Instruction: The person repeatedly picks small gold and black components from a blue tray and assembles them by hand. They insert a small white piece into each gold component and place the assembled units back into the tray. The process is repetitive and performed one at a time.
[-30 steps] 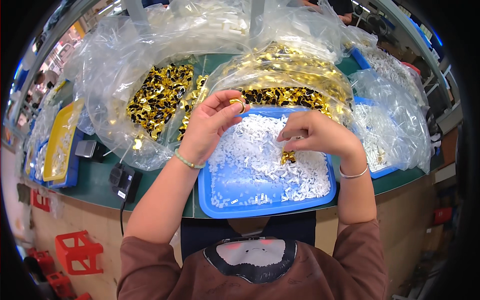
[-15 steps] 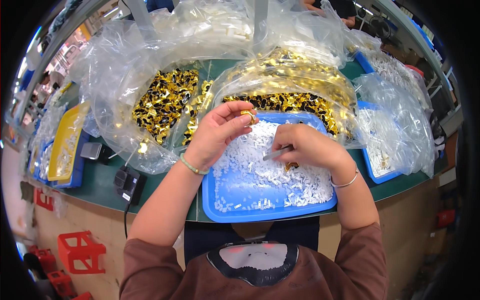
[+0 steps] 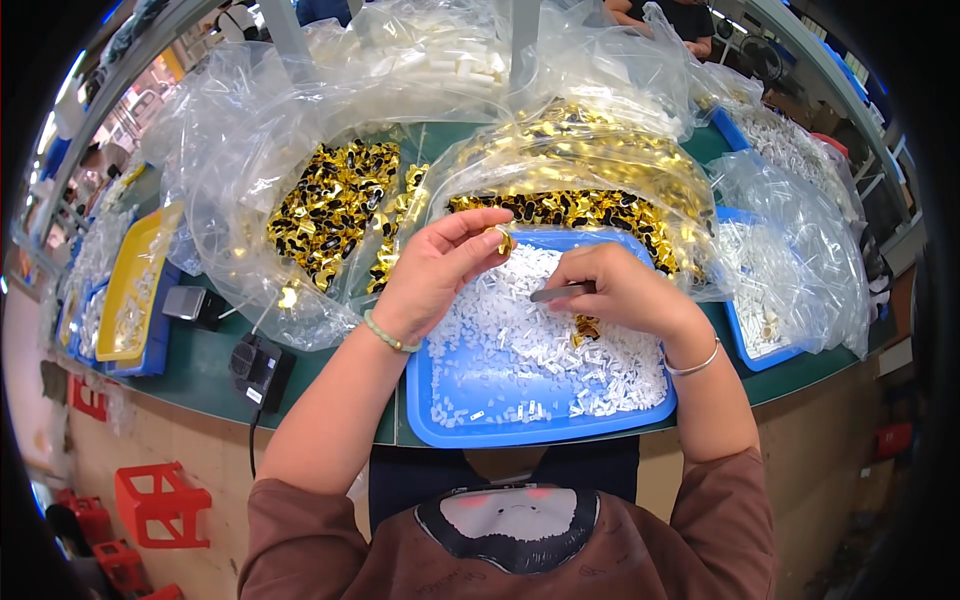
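Left hand grip: left hand (image 3: 435, 272) is pinched shut, thumb and fingertips closed on a small gold piece (image 3: 502, 239) held up over the far left corner of the tray.
Right hand grip: right hand (image 3: 622, 292) is curled closed around thin metal tweezers (image 3: 562, 292), tips pointing left toward the other hand. Can't tell if the tips have anything in them.
Under the right hand: a little heap of gold pieces (image 3: 585, 328) sits on the white stuff, just near side of the knuckles.
Tray: blue plastic tray (image 3: 540, 432) right in front of the person, filled with a layer of small white plastic parts (image 3: 520, 350). Both hands hover over its far half.
Wrists: green bead bracelet (image 3: 388, 336) on the left, thin silver bangle (image 3: 692, 362) on the right.
Just beyond the tray: clear bag of gold-and-black parts (image 3: 590, 190), touching the tray's far edge.
Far left: another open clear bag with gold-and-black parts (image 3: 325, 210).
Right side: second blue tray (image 3: 755, 345) under a clear bag of white parts, well apart from the hands.
Left side: yellow tray (image 3: 135, 285) stacked on blue bins, and a small black box with a cable (image 3: 258, 368) on the green tabletop (image 3: 200, 385).
Down low left: red plastic stool (image 3: 160, 505) on the floor.
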The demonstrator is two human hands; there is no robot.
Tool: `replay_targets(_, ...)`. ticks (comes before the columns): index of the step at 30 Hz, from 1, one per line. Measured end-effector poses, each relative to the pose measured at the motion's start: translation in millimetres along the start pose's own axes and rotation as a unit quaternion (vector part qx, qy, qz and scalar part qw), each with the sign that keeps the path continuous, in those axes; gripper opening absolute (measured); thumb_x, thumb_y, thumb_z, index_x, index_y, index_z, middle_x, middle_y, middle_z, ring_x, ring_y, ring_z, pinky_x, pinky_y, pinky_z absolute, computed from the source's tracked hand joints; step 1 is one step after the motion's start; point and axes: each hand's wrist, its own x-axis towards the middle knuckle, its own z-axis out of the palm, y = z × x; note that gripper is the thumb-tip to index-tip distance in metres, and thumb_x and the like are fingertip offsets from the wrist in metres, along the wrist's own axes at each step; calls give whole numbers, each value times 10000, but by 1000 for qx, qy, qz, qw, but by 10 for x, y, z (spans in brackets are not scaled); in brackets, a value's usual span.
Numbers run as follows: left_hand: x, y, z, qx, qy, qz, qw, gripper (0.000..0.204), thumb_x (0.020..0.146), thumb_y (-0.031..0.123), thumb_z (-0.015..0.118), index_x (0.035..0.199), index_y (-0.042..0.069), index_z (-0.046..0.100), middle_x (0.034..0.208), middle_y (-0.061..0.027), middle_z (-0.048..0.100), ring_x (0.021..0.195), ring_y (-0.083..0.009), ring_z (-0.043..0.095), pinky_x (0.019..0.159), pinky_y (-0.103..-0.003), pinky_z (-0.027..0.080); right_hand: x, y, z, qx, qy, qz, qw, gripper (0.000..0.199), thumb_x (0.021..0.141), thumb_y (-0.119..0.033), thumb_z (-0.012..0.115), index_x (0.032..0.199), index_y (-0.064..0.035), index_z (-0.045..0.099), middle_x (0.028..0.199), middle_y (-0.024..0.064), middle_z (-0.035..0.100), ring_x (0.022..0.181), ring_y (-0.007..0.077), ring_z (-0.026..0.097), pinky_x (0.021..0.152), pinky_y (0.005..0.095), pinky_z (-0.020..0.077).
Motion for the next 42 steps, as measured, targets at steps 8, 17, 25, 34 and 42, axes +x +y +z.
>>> replay_targets(8,-3,-2,4,-14,9,-2,1000,301,972,130,613,1249,15,582,1140,-32,638,1047,-134,637,920,-260,531,7,43,-5,6,4,22,1000,224,790,-152,745,944,4,699,810,135,658,715,258,615,661,356,474)
replay_targets(17,12,-9,-23,-82,37,-22,996,297,972,91,600,1256,9,573,1109,-49,643,1081,-187,642,927,-262,548,-55,-49,30,-153,-23,-24,988,230,731,-105,779,922,-14,688,851,113,626,751,299,625,672,371,488)
replay_targets(25,-31,25,19,-49,14,-51,997,343,982,162,606,1303,44,580,1048,25,664,899,-30,618,831,-201,536,1,-42,41,-87,46,-32,995,155,768,-37,741,909,-3,685,799,113,631,731,274,617,662,354,482)
replay_targets(34,-33,23,32,-61,7,-64,996,313,985,151,597,1275,37,582,1091,-16,669,930,-72,637,852,-214,540,28,-16,70,-54,149,-30,987,143,787,-39,753,919,-27,700,749,61,598,628,177,540,582,295,424)
replay_targets(42,-30,-29,29,-87,-34,-95,991,339,990,159,589,1302,27,571,1082,-23,663,992,-82,634,899,-232,543,42,-101,78,34,223,-25,974,113,845,-52,716,928,9,671,746,33,552,603,97,466,560,265,396)
